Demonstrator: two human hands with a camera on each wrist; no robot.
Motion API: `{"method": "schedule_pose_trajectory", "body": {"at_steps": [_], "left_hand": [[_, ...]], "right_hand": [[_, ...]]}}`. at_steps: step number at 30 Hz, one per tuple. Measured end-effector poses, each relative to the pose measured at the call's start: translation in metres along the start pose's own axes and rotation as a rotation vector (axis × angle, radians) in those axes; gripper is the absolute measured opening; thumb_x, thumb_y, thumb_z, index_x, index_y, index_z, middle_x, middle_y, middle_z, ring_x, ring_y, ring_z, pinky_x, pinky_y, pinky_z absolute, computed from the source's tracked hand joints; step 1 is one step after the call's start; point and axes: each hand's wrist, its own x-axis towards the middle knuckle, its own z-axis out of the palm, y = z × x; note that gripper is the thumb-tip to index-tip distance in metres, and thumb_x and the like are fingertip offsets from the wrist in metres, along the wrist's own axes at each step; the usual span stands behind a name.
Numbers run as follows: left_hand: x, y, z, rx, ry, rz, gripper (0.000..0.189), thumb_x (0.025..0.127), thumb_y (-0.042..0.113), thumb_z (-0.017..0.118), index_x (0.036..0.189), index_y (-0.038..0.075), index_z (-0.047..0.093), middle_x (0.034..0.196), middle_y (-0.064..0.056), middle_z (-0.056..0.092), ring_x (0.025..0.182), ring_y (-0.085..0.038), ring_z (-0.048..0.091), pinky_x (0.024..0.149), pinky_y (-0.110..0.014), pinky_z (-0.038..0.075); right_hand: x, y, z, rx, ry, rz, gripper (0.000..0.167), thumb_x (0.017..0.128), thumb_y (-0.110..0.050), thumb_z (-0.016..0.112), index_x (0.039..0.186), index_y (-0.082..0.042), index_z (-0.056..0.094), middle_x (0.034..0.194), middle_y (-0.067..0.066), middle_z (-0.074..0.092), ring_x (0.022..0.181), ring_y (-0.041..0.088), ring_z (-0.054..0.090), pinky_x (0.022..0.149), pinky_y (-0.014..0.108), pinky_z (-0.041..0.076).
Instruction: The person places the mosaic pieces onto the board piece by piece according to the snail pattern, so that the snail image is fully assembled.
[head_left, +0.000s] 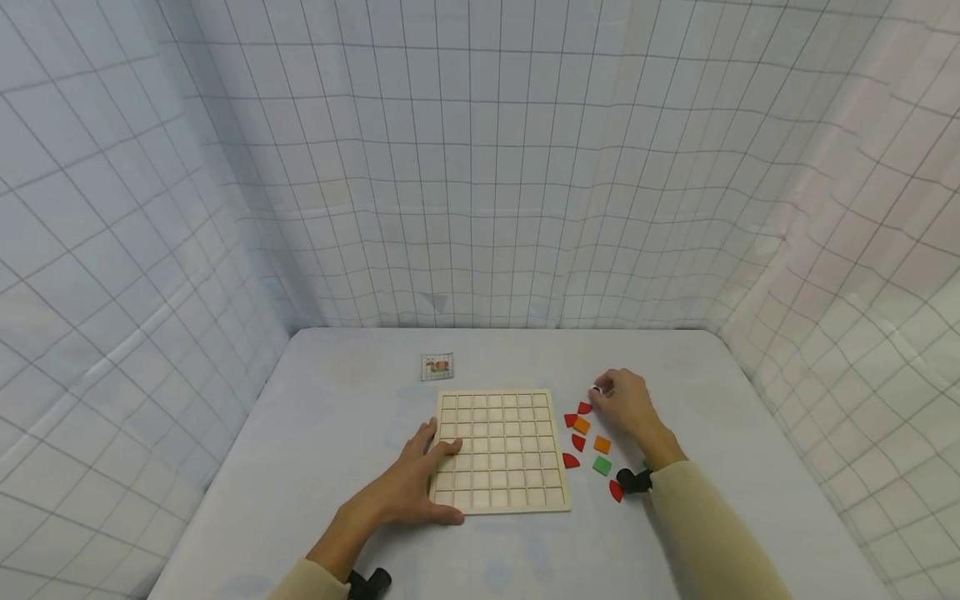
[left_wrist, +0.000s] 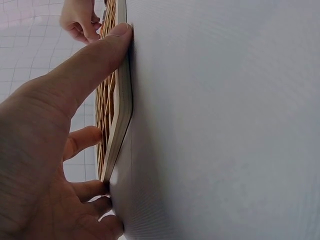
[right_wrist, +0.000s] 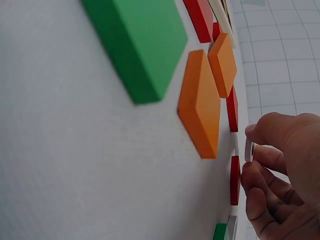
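Observation:
A pale wooden grid board lies on the table with its square cells bare. My left hand spreads over its left side, thumb along the front edge and index finger over the cells. In the left wrist view, the thumb presses against the board's layered wooden edge. To the right of the board, my right hand pinches a small white piece between thumb and fingers. Below that hand lie red quarter-round pieces, orange squares and a green square.
A small card with a coloured picture on a grid lies behind the board. White grid-patterned curtains enclose the white table at the back and sides. One red piece lies beside the black right wrist mount.

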Motion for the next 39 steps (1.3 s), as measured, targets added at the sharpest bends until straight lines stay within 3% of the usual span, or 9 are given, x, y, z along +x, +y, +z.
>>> {"method": "schedule_pose_trajectory", "body": {"at_steps": [7,16,22,30,36,39], "left_hand": [[0.0,0.0,0.0,0.004,0.003,0.005,0.115,0.08,0.053,0.108,0.173,0.013,0.054,0.192,-0.033,0.017,0.179,-0.061,0.015,0.135,-0.082,0.035],[0.0,0.001,0.001,-0.002,0.004,0.001,0.114,0.08,0.053,0.108,0.173,0.013,0.054,0.192,-0.034,0.017,0.179,-0.062,0.014,0.136,-0.082,0.034],[-0.001,0.003,0.001,-0.011,0.018,-0.006,0.114,0.079,0.051,0.109,0.172,0.013,0.055,0.191,-0.034,0.017,0.18,-0.061,0.014,0.136,-0.082,0.033],[0.001,0.006,0.002,-0.004,0.029,-0.024,0.113,0.078,0.053,0.109,0.171,0.014,0.056,0.192,-0.033,0.019,0.18,-0.06,0.014,0.136,-0.081,0.034],[0.0,0.007,0.003,-0.003,0.037,-0.023,0.112,0.078,0.052,0.109,0.169,0.014,0.057,0.191,-0.033,0.022,0.18,-0.06,0.017,0.136,-0.081,0.036],[0.0,0.006,0.004,0.0,0.034,-0.028,0.111,0.078,0.053,0.109,0.169,0.015,0.058,0.191,-0.033,0.022,0.18,-0.06,0.016,0.135,-0.081,0.036]], "right_hand": [[-0.002,-0.012,0.006,0.016,0.021,-0.086,0.024,0.107,-0.015,0.084,0.123,0.002,0.082,0.117,0.02,0.078,0.099,0.029,0.072,0.093,0.047,0.068],[-0.003,-0.034,0.012,0.051,-0.026,-0.19,0.022,0.105,-0.013,0.086,0.122,0.001,0.083,0.112,0.015,0.077,0.095,0.024,0.074,0.085,0.038,0.068],[-0.003,-0.051,0.022,0.079,-0.057,-0.305,0.019,0.104,-0.009,0.086,0.12,0.001,0.084,0.109,0.014,0.076,0.095,0.024,0.079,0.083,0.039,0.071],[-0.002,-0.08,0.038,0.099,-0.138,-0.404,0.017,0.103,-0.004,0.086,0.119,0.001,0.083,0.111,0.013,0.079,0.095,0.019,0.077,0.084,0.03,0.067],[0.001,-0.101,0.055,0.142,-0.22,-0.509,0.013,0.102,-0.004,0.087,0.113,0.001,0.083,0.107,0.013,0.079,0.091,0.018,0.078,0.079,0.026,0.066],[0.011,-0.099,0.081,0.164,-0.223,-0.603,0.009,0.104,-0.009,0.086,0.11,-0.004,0.084,0.102,0.01,0.079,0.087,0.015,0.077,0.076,0.026,0.065]]}}
